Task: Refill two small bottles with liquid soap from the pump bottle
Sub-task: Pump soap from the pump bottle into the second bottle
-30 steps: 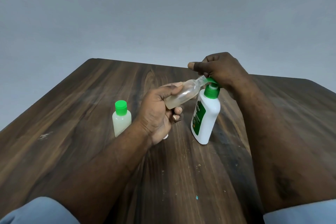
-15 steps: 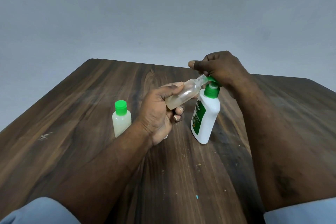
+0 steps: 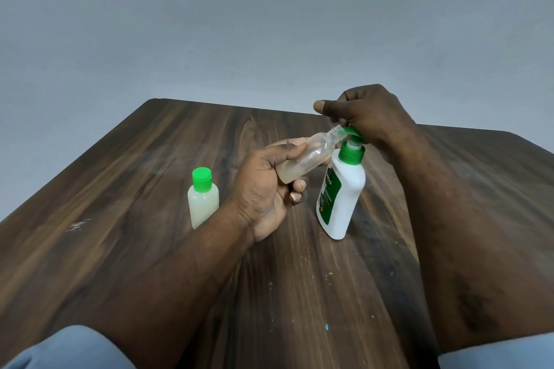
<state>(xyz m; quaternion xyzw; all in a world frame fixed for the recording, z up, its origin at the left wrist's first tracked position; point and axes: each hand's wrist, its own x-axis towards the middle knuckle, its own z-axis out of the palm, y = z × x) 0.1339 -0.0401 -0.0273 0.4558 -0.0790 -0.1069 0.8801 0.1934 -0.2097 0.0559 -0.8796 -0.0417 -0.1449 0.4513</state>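
In the head view, the left hand (image 3: 263, 186) holds the uncapped small bottle (image 3: 305, 159) above the bench (image 3: 150, 159). Its fingers (image 3: 298, 187) and thumb are clamped round the lower half of this bottle. The bottle is tilted, with its open neck up to the right, right at the green nozzle of the pump bottle (image 3: 341, 201). A little pale liquid lies at its bottom end. The right hand (image 3: 368, 114) lies on the green pump head (image 3: 352, 132) with the fingers curled over it and the thumb pointing left. The pump bottle stands on the bench and leans a little.

I count two small bottles and one pump bottle. The second small bottle (image 3: 203, 201) has a green cap and stands upright just left of the left wrist, filled with whitish liquid.
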